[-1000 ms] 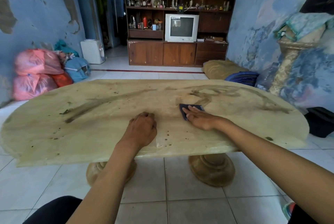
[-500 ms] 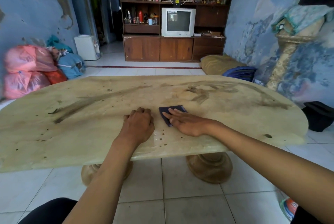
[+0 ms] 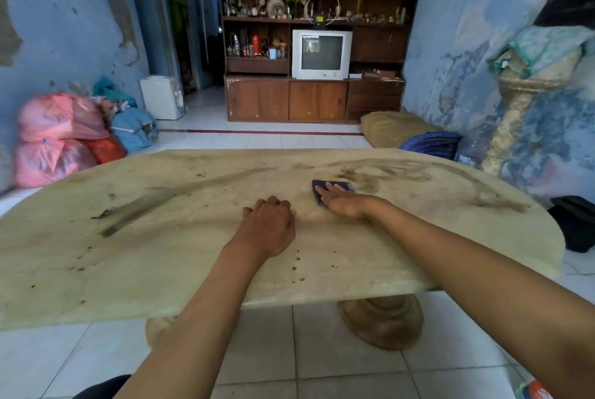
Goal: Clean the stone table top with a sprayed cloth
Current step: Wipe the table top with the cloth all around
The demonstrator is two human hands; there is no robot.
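Head view – right hand (image 3: 343, 203) flat, pressing cloth (image 3: 331, 187) on stone table (image 3: 161, 237); left hand (image 3: 269, 228) fisted, empty

- The oval beige stone table top (image 3: 161, 253) looks polished and smooth with a dull sheen, marked by dark smears and specks of grime.
- The small dark blue cloth (image 3: 317, 188) under the right hand (image 3: 346, 203) looks soft and matt.
- The round turned pedestal base (image 3: 383, 321) looks like glossy brownish stone.
- The pale square floor tiles (image 3: 338, 350) are glazed and smooth.
- The dark brown wooden cabinet (image 3: 289, 100) has a worn, matt finish.
- The pink plastic sacks (image 3: 54, 137) look thin and slightly shiny.
- The blue painted walls (image 3: 64, 44) are rough, with paint peeling away in patches.
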